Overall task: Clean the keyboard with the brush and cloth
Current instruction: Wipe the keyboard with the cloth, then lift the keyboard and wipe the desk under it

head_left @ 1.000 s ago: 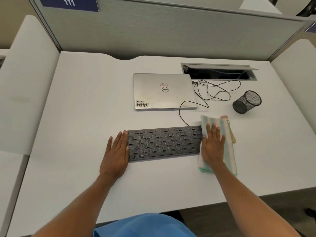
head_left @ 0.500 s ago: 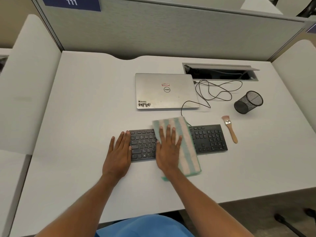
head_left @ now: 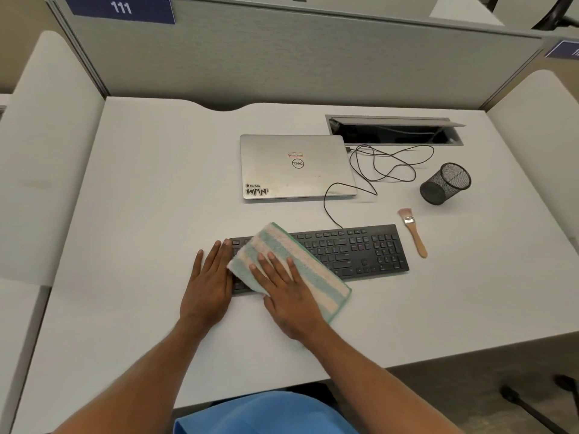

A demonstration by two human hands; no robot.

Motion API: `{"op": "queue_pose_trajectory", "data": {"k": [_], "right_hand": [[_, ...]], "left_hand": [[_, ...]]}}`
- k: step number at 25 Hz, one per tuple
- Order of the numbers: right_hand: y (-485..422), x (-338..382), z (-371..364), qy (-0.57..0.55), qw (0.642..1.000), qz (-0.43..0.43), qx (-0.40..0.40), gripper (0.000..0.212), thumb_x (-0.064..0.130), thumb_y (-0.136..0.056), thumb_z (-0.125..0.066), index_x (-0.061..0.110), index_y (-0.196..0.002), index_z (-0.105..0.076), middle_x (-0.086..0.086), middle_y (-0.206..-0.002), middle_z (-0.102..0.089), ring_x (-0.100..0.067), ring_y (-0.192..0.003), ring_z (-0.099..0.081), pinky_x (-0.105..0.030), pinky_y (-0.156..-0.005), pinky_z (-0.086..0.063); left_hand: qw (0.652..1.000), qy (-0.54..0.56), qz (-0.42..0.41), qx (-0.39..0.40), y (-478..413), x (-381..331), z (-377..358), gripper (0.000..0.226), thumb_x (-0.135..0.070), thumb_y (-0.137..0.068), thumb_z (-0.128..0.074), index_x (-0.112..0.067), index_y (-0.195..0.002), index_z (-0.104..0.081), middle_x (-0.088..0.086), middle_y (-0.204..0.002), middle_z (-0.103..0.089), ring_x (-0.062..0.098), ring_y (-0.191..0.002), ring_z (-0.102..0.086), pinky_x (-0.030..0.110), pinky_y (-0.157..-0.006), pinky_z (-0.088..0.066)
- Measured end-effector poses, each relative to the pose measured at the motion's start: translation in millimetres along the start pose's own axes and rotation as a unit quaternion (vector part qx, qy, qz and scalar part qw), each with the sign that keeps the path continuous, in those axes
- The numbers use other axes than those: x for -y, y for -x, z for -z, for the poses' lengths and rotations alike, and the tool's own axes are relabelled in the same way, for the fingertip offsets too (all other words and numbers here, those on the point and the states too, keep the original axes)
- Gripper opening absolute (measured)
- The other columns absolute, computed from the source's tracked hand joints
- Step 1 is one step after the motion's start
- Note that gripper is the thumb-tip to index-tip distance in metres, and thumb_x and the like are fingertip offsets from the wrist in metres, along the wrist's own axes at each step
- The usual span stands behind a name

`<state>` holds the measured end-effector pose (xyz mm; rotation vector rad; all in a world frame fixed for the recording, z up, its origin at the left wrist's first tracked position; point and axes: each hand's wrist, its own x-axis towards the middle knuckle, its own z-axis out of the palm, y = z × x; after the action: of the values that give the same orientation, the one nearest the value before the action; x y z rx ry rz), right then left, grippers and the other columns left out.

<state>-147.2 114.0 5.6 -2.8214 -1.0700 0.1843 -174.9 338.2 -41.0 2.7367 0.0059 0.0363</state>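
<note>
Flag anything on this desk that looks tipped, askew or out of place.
The mesh pen cup lies tipped on its side, beyond the brush at the far right. A loose cable sprawls in loops between it and the laptop. Nothing looks spilled or damaged.

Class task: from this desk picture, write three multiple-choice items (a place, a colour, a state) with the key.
1. Where does the brush lie?
A. on a chair
B. on the desk, right of the keyboard
C. on the floor
2. What colours stripe the cloth?
A. red and black
B. purple and yellow
C. teal and cream
3. How is the laptop?
A. lid closed
B. open, screen lit
C. open, screen dark
Key: 1 B, it rests beside the keyboard's right end; 2 C, both colours show over the keys; 3 A, only its silver lid shows.
</note>
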Motion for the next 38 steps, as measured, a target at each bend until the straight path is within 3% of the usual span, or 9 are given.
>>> {"op": "queue_pose_trajectory", "data": {"k": [9, 13, 16, 18, 21, 27, 31, 35, 38], "right_hand": [[35, -82, 17, -0.006, 0.996, -0.091, -0.010, 0.064, 0.031, -0.105, -0.031, 0.027, -0.160, 0.001, 0.006, -0.168, 0.006, -0.012, -0.154, 0.010, -0.050, -0.125, -0.009], [38, -105, 20, -0.098, 0.976, -0.192, -0.042, 0.058, 0.029, -0.106, -0.028, 0.030, -0.160, -0.006, 0.011, -0.168, 0.002, -0.007, -0.153, 0.009, -0.046, -0.126, -0.002], [40, -122, 30, -0.198, 0.947, -0.244, -0.071, 0.053, 0.029, -0.107, -0.027, 0.030, -0.159, -0.019, 0.016, -0.165, -0.008, -0.001, -0.153, 0.004, -0.044, -0.126, -0.003], [40, -125, 45, -0.297, 0.910, -0.275, -0.090, 0.049, 0.031, -0.108, -0.029, 0.030, -0.157, -0.027, 0.022, -0.159, -0.017, -0.002, -0.152, -0.005, -0.040, -0.127, -0.005], [42, -127, 81, -0.473, 0.805, -0.345, -0.093, 0.047, 0.038, -0.108, -0.031, 0.031, -0.155, -0.031, 0.013, -0.156, -0.033, -0.008, -0.145, -0.028, -0.030, -0.120, -0.020], [68, -150, 135, -0.574, 0.671, -0.440, -0.162, 0.041, 0.043, -0.106, -0.036, 0.024, -0.141, -0.046, 0.000, -0.135, -0.051, -0.016, -0.120, -0.049, -0.032, -0.102, -0.039], [96, -165, 158, -0.600, 0.637, -0.425, -0.231, 0.024, 0.037, -0.107, -0.038, 0.031, -0.127, -0.049, 0.007, -0.118, -0.056, -0.013, -0.109, -0.053, -0.026, -0.091, -0.039], [127, -177, 156, -0.606, 0.601, -0.449, -0.265, 0.034, 0.047, -0.102, -0.046, 0.032, -0.132, -0.053, 0.002, -0.132, -0.058, -0.018, -0.122, -0.053, -0.040, -0.110, -0.040], [147, -184, 151, -0.627, 0.571, -0.459, -0.263, 0.046, 0.059, -0.093, -0.051, 0.036, -0.133, -0.054, 0.000, -0.134, -0.059, -0.022, -0.126, -0.054, -0.050, -0.115, -0.038]], "left_hand": [[1.000, 0.021, 0.018, 0.000, -2, -5, 3, 0.059, -0.037, -0.113, -0.011, -0.020, -0.169, -0.013, -0.006, -0.174, -0.022, 0.007, -0.161, -0.009, 0.044, -0.132, -0.006], [0.999, 0.039, 0.028, 0.007, -1, -6, 5, 0.061, -0.040, -0.110, -0.011, -0.025, -0.169, -0.013, -0.006, -0.174, -0.023, 0.005, -0.161, -0.009, 0.044, -0.132, -0.003], [0.997, 0.010, 0.072, -0.032, -12, -23, 11, 0.062, -0.037, -0.107, -0.018, -0.020, -0.166, -0.028, 0.002, -0.173, -0.025, 0.015, -0.161, -0.016, 0.048, -0.132, 0.003], [0.995, -0.011, 0.076, -0.059, -32, -46, 17, 0.061, -0.038, -0.106, -0.023, -0.014, -0.162, -0.033, 0.006, -0.173, -0.025, 0.020, -0.161, -0.017, 0.047, -0.131, 0.007], [0.999, -0.030, -0.005, -0.011, -65, -86, 20, 0.071, -0.051, -0.104, -0.025, -0.015, -0.166, -0.024, 0.003, -0.175, -0.019, 0.017, -0.162, -0.011, 0.046, -0.131, 0.008], [0.981, -0.133, -0.078, 0.121, -100, -162, 3, 0.115, -0.092, -0.087, -0.022, -0.016, -0.167, 0.012, -0.001, -0.176, 0.012, 0.022, -0.161, 0.020, 0.068, -0.118, 0.025], [0.967, -0.156, -0.066, 0.191, -107, -185, -7, 0.141, -0.105, -0.071, -0.032, -0.016, -0.161, 0.028, 0.005, -0.173, 0.026, 0.024, -0.157, 0.031, 0.071, -0.115, 0.027], [0.956, -0.156, -0.061, 0.241, -111, -189, -12, 0.154, -0.101, -0.064, -0.056, -0.017, -0.161, 0.030, 0.009, -0.175, 0.020, 0.025, -0.159, 0.026, 0.070, -0.115, 0.028], [0.953, -0.165, -0.063, 0.245, -114, -194, -11, 0.157, -0.093, -0.063, -0.068, -0.017, -0.161, 0.029, 0.009, -0.177, 0.008, 0.026, -0.162, 0.018, 0.069, -0.116, 0.028]]}}
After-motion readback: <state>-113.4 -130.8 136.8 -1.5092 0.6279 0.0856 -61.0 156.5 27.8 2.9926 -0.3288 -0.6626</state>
